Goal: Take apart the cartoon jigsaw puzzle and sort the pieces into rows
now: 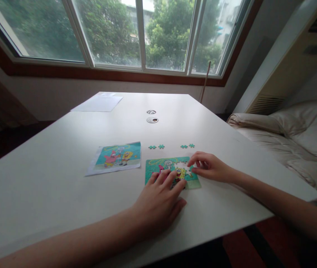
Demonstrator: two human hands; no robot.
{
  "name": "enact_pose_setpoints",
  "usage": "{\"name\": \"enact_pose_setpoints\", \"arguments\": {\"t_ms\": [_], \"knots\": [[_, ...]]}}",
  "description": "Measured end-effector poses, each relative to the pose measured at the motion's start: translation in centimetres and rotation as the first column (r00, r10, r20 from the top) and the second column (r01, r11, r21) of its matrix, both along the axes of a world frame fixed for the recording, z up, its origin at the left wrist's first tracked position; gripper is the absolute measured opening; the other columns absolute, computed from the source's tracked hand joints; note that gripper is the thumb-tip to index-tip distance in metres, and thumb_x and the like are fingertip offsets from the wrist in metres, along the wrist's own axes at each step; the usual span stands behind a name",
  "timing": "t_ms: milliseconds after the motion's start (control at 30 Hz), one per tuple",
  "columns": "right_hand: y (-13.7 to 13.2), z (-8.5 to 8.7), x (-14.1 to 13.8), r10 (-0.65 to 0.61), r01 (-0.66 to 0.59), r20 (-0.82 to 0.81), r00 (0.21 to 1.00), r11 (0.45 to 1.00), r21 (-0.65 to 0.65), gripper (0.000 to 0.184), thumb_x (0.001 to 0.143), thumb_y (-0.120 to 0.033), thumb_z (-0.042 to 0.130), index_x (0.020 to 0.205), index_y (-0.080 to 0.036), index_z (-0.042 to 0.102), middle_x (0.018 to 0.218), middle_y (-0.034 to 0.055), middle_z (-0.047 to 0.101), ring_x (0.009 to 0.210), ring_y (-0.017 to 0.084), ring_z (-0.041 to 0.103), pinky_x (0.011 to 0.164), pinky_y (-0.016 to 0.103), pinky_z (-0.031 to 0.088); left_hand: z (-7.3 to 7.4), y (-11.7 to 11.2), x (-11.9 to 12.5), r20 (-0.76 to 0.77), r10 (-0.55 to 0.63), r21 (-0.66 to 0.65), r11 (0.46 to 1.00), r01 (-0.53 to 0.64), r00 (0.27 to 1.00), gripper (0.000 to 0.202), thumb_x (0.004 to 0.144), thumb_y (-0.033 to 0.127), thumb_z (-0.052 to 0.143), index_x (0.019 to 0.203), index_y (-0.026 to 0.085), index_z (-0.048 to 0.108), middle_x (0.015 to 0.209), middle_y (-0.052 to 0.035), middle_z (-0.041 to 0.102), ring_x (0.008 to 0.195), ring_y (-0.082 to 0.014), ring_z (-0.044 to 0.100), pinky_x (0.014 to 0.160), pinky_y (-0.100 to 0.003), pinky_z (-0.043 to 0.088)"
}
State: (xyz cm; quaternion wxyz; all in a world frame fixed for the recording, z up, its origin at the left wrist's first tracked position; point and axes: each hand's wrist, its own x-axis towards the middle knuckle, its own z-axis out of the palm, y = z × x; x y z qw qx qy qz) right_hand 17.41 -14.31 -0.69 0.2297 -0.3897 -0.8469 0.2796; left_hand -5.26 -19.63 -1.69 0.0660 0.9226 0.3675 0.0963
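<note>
A jigsaw puzzle (pixel 151 171) with cartoon figures on a teal ground lies on the white table, with an unfilled gap in its upper right part. My left hand (pixel 161 197) rests across its lower middle, fingers spread flat and covering some of the picture. At the right edge of the gap, my right hand (pixel 208 166) has its fingers bent and thumb and forefinger drawn close; anything between the tips is too small to make out. Beyond the puzzle lie loose teal pieces, one pair on the left (pixel 161 146) and another on the right (pixel 183 146).
A printed sheet (pixel 119 157) with the same cartoon scene lies left of the puzzle. Farther back are white paper (pixel 99 103) and two round fittings (pixel 152 120) in the tabletop (pixel 63 149). A sofa (pixel 287 130) stands to the right, windows ahead.
</note>
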Motion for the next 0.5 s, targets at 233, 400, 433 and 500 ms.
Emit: {"name": "enact_pose_setpoints", "arguments": {"t_ms": [233, 400, 433, 500], "knots": [[-0.2, 0.13, -0.17, -0.008, 0.006, 0.05, 0.999, 1.0, 0.03, 0.01, 0.072, -0.023, 0.06, 0.077, -0.017, 0.054, 0.074, 0.0008, 0.05, 0.061, 0.009, 0.042, 0.053, 0.02, 0.035, 0.14, 0.3, 0.54, 0.005, 0.021, 0.001, 1.0, -0.021, 1.0, 0.043, 0.086, 0.044, 0.031, 0.126, 0.029, 0.035, 0.124, -0.0079, 0.04, 0.112, -0.0293, 0.034, 0.092, -0.05, 0.029], [-0.19, 0.09, -0.28, 0.002, -0.002, 0.068, 0.998, 1.0, 0.007, 0.01, 0.072, -0.024, 0.06, 0.075, -0.017, 0.054, 0.074, 0.0003, 0.05, 0.06, 0.009, 0.041, 0.053, 0.02, 0.035, 0.04, 0.3, 0.78, -0.006, 0.044, -0.004, 0.999, -0.044, 0.999, 0.043, 0.086, 0.047, 0.029, 0.126, 0.031, 0.035, 0.126, -0.007, 0.039, 0.113, -0.0304, 0.033, 0.092, -0.051, 0.027], [-0.15, 0.1, -0.28, 0.009, -0.009, 0.07, 0.998, 1.0, -0.001, 0.009, 0.072, -0.024, 0.06, 0.074, -0.017, 0.054, 0.074, 0.0004, 0.05, 0.06, 0.009, 0.041, 0.053, 0.019, 0.035, 0.05, 0.31, 0.86, -0.003, 0.049, -0.004, 0.999, -0.049, 0.999, 0.043, 0.086, 0.046, 0.029, 0.125, 0.031, 0.036, 0.125, -0.0068, 0.039, 0.113, -0.0301, 0.033, 0.092, -0.051, 0.027], [-0.04, 0.12, -0.27, 0.021, -0.02, 0.068, 0.997, 1.0, -0.015, 0.009, 0.073, -0.025, 0.059, 0.073, -0.016, 0.055, 0.074, 0.0003, 0.05, 0.059, 0.008, 0.04, 0.052, 0.019, 0.034, 0.11, 0.34, 1.01, 0.002, 0.057, -0.006, 0.998, -0.057, 0.998, 0.041, 0.086, 0.046, 0.029, 0.123, 0.03, 0.038, 0.125, -0.0064, 0.039, 0.113, -0.0296, 0.032, 0.092, -0.051, 0.027]]}}
